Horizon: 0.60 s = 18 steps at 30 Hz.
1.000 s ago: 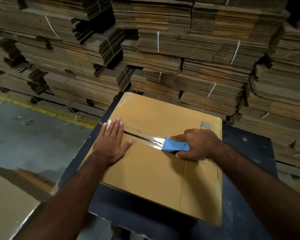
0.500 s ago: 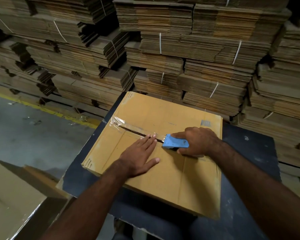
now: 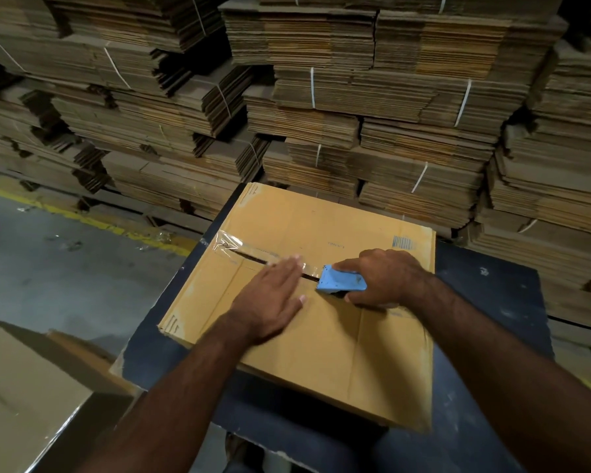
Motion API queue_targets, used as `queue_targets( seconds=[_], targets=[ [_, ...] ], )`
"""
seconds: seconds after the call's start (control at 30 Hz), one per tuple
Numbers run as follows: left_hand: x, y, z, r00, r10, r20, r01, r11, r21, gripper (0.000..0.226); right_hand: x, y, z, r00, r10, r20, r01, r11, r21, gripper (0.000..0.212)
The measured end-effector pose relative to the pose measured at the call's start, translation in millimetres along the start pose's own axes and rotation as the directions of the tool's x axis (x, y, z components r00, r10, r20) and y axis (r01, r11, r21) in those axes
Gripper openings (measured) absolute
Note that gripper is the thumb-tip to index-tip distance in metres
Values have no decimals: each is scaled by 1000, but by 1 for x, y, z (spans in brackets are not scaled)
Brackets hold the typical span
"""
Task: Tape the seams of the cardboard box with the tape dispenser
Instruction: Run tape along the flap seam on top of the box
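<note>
Your right hand (image 3: pixel 384 279) grip clenches the blue tape dispenser (image 3: pixel 340 284); left hand (image 3: pixel 270 298) flat, released, on the tan cardboard box (image 3: pixel 321 353) seam, clear tape (image 3: pixel 246 249) wrinkled.

Left hand (image 3: pixel 273 295) smeared by motion blur, tape dispenser (image 3: pixel 341 283) mostly buried under right hand (image 3: pixel 384 279) (only blue nose shows), barcode label (image 3: pixel 403 242) print unreadable

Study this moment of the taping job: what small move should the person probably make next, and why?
Probably pull the blue tape dispenser further right along the seam. The right hand grips it mid-box, clear tape covers only the left stretch, and the left hand lies flat beside it.
</note>
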<state>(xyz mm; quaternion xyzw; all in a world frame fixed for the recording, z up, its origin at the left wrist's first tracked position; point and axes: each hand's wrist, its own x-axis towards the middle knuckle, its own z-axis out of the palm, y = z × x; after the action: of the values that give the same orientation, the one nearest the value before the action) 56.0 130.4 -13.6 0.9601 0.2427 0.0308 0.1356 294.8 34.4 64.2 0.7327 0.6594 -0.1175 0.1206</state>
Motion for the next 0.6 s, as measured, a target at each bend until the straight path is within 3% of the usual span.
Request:
queue_targets(
  seconds=[0.1, 0.23, 0.6],
  targets=[
    [14, -16, -6, 940, -314, -134, 321, 947, 28, 73, 1, -1, -2, 1000, -17, -5, 17, 1000, -8, 69],
    [27, -43, -11, 818, -573, -43, 574, 813, 96, 88, 0, 0, -6, 1000, -23, 0, 23, 1000, -13, 65],
    [30, -50, -7, 791, -610, -38, 608, 779, 154, 102, -40, 41, -10, 998, -67, 21, 67, 998, -6, 66]
  ],
)
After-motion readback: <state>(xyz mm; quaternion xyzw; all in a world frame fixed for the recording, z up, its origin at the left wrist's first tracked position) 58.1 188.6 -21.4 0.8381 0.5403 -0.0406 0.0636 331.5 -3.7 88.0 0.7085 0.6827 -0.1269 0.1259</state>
